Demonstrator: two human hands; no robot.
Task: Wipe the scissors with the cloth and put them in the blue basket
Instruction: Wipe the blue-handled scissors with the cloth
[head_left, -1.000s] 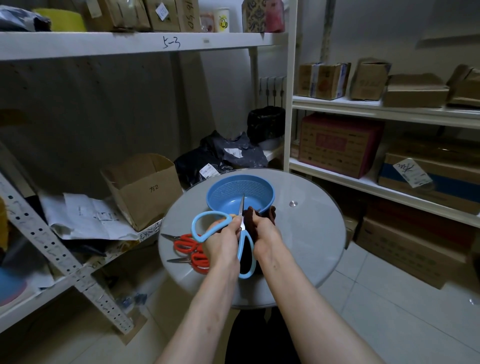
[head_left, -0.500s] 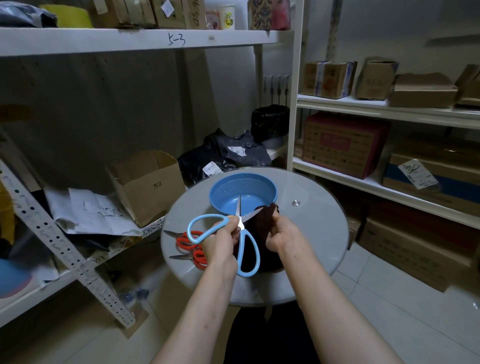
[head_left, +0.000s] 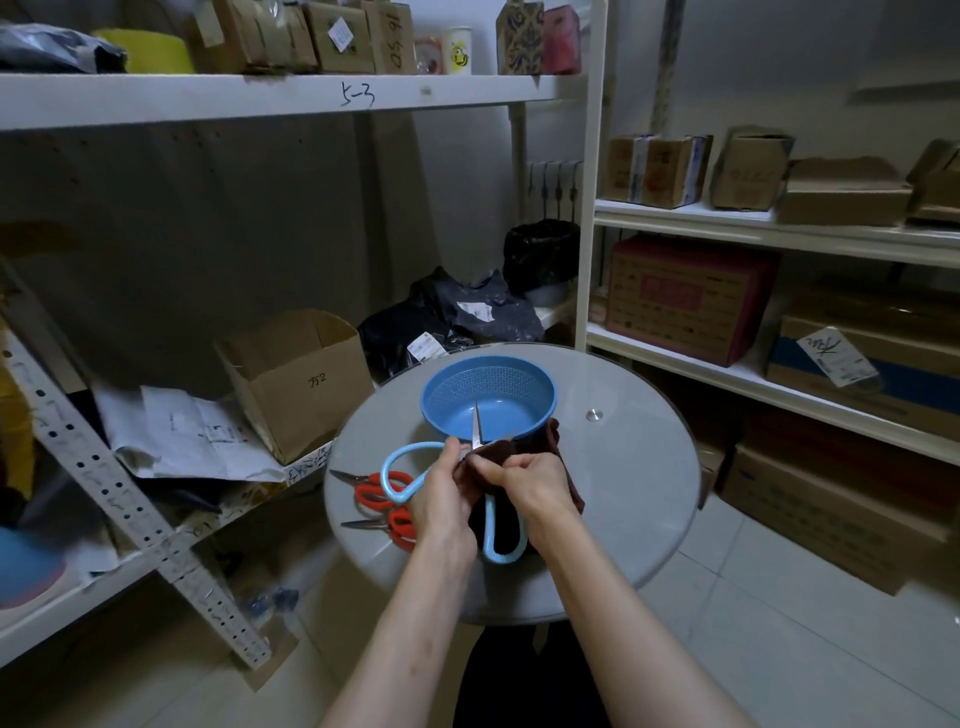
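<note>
Gripping scissors (head_left: 489, 522) near the pivot w/ L hand (head_left: 441, 493), fingers curled tight round them. Pinching cloth (head_left: 501, 451) over the blade base w/ R hand (head_left: 535, 480), thumb & fingers closed on it. Held above table (head_left: 623, 493), just in front of basket (head_left: 540, 379), tip up. Lying to the left: red-handled pairs (head_left: 379, 493).

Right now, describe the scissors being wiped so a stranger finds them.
On the round glass table stands a blue basket. Just in front of it, the left hand holds a pair of scissors while the right hand grips a dark cloth against it. Its handles are light blue; the two orange-handled pairs lie on the table beside it.
</note>
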